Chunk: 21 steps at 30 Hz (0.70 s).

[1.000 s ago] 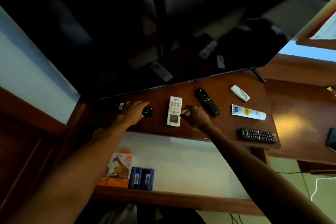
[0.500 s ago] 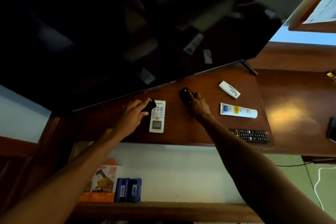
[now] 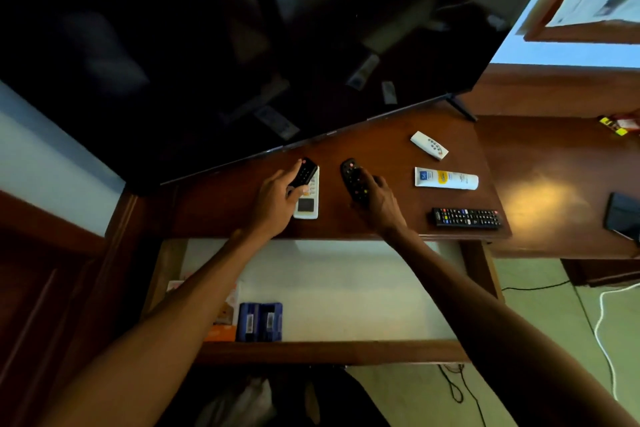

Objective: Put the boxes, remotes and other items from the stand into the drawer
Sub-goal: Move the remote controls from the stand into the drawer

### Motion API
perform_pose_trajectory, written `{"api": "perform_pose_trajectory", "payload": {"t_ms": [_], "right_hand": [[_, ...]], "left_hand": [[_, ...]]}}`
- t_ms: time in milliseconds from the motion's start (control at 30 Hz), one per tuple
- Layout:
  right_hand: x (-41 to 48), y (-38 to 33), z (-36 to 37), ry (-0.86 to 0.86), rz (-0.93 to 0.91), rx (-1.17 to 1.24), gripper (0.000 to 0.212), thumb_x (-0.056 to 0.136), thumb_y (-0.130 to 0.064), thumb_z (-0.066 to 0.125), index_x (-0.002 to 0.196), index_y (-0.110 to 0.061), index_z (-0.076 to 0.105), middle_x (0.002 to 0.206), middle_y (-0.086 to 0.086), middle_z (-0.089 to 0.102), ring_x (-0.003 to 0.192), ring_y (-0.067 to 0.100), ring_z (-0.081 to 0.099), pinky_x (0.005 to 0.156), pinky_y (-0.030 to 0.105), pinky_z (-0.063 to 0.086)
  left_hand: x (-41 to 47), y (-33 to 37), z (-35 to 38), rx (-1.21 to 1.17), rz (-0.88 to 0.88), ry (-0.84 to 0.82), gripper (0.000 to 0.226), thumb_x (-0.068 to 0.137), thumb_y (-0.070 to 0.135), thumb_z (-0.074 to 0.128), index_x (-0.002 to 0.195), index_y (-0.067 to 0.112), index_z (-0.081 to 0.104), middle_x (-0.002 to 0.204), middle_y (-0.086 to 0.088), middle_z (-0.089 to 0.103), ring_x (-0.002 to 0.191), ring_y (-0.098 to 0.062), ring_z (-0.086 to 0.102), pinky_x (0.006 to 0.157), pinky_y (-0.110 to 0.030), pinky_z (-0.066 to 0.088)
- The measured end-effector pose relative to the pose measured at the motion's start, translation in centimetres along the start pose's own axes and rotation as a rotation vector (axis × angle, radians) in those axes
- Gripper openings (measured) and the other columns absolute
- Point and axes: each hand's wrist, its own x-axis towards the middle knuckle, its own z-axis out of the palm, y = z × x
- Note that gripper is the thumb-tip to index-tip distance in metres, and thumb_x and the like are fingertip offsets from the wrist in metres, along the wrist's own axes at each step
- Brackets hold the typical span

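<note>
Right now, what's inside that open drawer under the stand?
Inside the drawer, at its left end, stand two blue boxes beside an orange box. The left forearm covers most of the orange box and that corner. The rest shows a bare pale bottom.

The left forearm [image 3: 194, 288] hides most of the orange box [image 3: 221, 331].

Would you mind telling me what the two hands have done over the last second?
The left hand took up the small black remote and carried it right, over the white remote. The right hand left the white remote and closed its fingers on the long black remote. The tube, far remotes and drawer contents stayed put.
</note>
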Motion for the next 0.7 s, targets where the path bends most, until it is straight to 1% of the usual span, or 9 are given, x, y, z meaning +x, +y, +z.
{"api": "perform_pose_trajectory", "payload": {"t_ms": [100,133,167,267,333,400,533,600,700], "right_hand": [[-4.8,-0.8,-0.1,0.006,-0.027,0.018,0.078,0.081,-0.022,0.075,0.147,-0.017,0.035,0.126,0.020,0.053,0.106,0.038,0.058,0.080,0.035,0.049],[-6.4,-0.9,0.1,-0.006,-0.035,0.021,0.078,0.079,-0.022,0.077,0.145,-0.016,0.038,0.126,0.019,0.054,0.106,0.036,0.059,0.080,0.032,0.047],[-7.8,-0.7,0.4,-0.028,-0.044,0.023,0.078,0.077,-0.023,0.079,0.143,-0.017,0.040,0.125,0.017,0.055,0.106,0.035,0.059,0.081,0.031,0.047],[-11.0,0.5,1.7,-0.159,-0.026,0.018,0.078,0.072,-0.032,0.082,0.139,-0.023,0.044,0.126,0.010,0.057,0.106,0.032,0.060,0.084,0.036,0.053],[-12.7,1.6,2.8,-0.251,-0.002,-0.012,0.079,0.072,-0.033,0.082,0.141,-0.024,0.043,0.128,0.010,0.057,0.108,0.031,0.060,0.085,0.034,0.051],[-14.0,2.9,4.1,-0.307,0.011,-0.043,0.081,0.073,-0.031,0.083,0.142,-0.021,0.042,0.129,0.011,0.058,0.110,0.032,0.059,0.085,0.033,0.048],[-14.9,4.9,6.6,-0.344,0.076,-0.054,0.081,0.072,-0.030,0.082,0.141,-0.023,0.041,0.127,0.011,0.056,0.107,0.036,0.060,0.085,0.045,0.054],[-14.5,5.5,7.9,-0.351,0.103,-0.043,0.080,0.072,-0.030,0.082,0.140,-0.024,0.040,0.127,0.012,0.055,0.105,0.036,0.060,0.083,0.047,0.054],[-13.7,6.2,10.0,-0.364,0.136,-0.032,0.079,0.074,-0.028,0.081,0.141,-0.020,0.038,0.129,0.015,0.053,0.108,0.037,0.059,0.085,0.045,0.054]], "left_hand": [[-4.4,0.4,0.7,-0.096,0.042,-0.001,0.056,0.095,0.025,0.060,0.146,0.014,0.041,0.123,-0.012,0.060,0.106,-0.016,0.060,0.087,-0.019,0.050],[-6.1,0.4,1.2,-0.114,0.059,-0.002,0.057,0.095,0.025,0.059,0.147,0.014,0.039,0.125,-0.010,0.059,0.106,-0.014,0.059,0.087,-0.016,0.049],[-7.8,0.3,1.6,-0.116,0.076,-0.005,0.058,0.095,0.027,0.059,0.148,0.016,0.038,0.124,-0.009,0.059,0.105,-0.013,0.059,0.086,-0.017,0.049],[-12.1,-1.1,3.3,-0.073,0.068,-0.041,0.059,0.096,0.032,0.058,0.149,0.019,0.036,0.122,-0.006,0.059,0.103,-0.014,0.059,0.082,-0.023,0.050],[-14.2,-2.4,4.5,-0.039,0.033,-0.096,0.059,0.095,0.033,0.058,0.149,0.018,0.036,0.125,-0.008,0.060,0.108,-0.018,0.059,0.086,-0.025,0.049],[-15.5,-3.4,5.8,-0.013,-0.010,-0.147,0.060,0.095,0.030,0.059,0.149,0.017,0.036,0.127,-0.011,0.060,0.109,-0.022,0.060,0.087,-0.027,0.048],[-16.1,-4.9,8.2,0.009,-0.141,-0.182,0.063,0.093,0.025,0.062,0.150,0.019,0.034,0.121,-0.015,0.062,0.103,-0.027,0.062,0.081,-0.031,0.049],[-15.7,-5.5,9.3,0.019,-0.180,-0.185,0.065,0.093,0.024,0.062,0.150,0.021,0.032,0.116,-0.014,0.063,0.098,-0.027,0.063,0.077,-0.033,0.050],[-15.3,-6.4,10.7,0.039,-0.240,-0.183,0.063,0.094,0.026,0.060,0.150,0.023,0.032,0.109,-0.013,0.063,0.093,-0.025,0.062,0.072,-0.030,0.049]]}}
